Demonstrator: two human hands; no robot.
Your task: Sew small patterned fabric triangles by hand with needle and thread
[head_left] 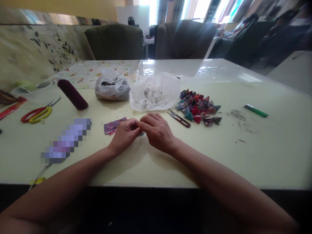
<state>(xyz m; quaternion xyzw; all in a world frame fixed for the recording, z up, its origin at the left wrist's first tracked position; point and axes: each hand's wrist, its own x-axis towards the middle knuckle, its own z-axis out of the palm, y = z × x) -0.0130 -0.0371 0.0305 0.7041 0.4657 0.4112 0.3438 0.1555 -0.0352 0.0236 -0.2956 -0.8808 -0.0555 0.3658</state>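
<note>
Grey-blue, small scrap (pixel 142 133) pinched between left hand (pixel 124 134) and right hand (pixel 158 131).

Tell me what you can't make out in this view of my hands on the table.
1. Head view: whatever sits between the left hand and right hand, covered by the fingers.
2. Head view: the pixelated object left of the patterned fabric piece, blurred out.
3. Head view: contents of the grey plastic bag, veiled by crumpled plastic.

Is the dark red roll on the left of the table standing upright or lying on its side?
Lying on its side: the dark red roll rests lengthwise on the table, beside the red and yellow scissors.
</note>
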